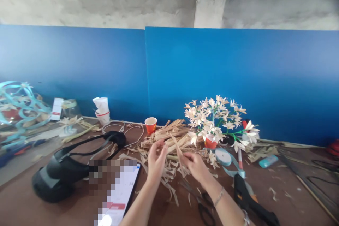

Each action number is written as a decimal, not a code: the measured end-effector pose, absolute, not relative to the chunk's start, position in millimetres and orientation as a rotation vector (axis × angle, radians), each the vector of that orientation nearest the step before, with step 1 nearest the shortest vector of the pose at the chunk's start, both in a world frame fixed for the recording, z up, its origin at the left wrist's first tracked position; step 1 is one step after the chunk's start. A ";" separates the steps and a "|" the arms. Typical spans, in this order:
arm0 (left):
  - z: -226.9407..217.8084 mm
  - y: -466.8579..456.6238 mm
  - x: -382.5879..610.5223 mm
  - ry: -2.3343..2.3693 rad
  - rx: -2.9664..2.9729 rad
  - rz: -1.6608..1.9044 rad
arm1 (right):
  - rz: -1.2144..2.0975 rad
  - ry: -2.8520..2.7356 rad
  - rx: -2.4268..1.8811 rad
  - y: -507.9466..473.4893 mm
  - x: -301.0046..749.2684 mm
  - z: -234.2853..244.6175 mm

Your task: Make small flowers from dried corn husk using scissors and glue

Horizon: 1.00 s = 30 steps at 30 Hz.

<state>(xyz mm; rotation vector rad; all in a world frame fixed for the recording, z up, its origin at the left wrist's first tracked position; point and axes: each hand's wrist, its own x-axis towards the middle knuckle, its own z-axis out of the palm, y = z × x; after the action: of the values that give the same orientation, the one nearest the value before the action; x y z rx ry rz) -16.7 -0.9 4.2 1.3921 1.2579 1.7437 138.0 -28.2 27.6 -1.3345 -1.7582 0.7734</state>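
Note:
My right hand (194, 165) pinches a pale, dried husk strip (177, 147), which points up and to the left from the fingertips. To its left, my left hand (157, 158) is raised with curved fingers and the thumb slightly apart; nothing shows in it. Behind both hands lies a heap of dried husk strips (169, 130), with shreds scattered under them. A bunch of husk flowers (214, 116) on green stems stands in a red paper cup (210, 142) to the right. Below my right hand, dark-handled scissors (205, 212) lie partly hidden by the forearm.
A phone (123, 190) and a black strapped device (55, 176) lie left. A red paper cup (150, 125) stands behind. On the right are a light-blue ribbon roll (223, 157), a black glue gun (251, 201) and a turquoise item (268, 161). A blue partition (225, 63) borders the table.

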 end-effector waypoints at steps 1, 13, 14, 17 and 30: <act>5.0 -1.7 -14.2 1.194 1.380 1.661 | 0.792 -1.767 -1.318 -28.6 138.0 28.0; 15.8 -15.8 -1.1 0.842 1.184 1.124 | 0.729 -1.620 -1.300 -41.8 146.0 23.5; 17.2 -17.5 -0.5 0.829 1.147 1.104 | 0.770 -1.600 -1.292 -40.9 146.7 22.9; 19.4 -21.8 1.8 0.755 1.083 1.079 | 0.808 -1.567 -1.294 -38.6 148.0 22.2; 9.7 -12.4 0.5 1.022 0.880 1.459 | 0.491 -2.157 -1.798 -104.1 191.8 26.7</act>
<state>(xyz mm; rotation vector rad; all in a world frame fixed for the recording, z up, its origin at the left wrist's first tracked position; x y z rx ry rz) 0.5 -12.4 9.7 0.8802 1.0221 1.4592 191.8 -104.1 26.7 -1.7980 -2.1574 0.4915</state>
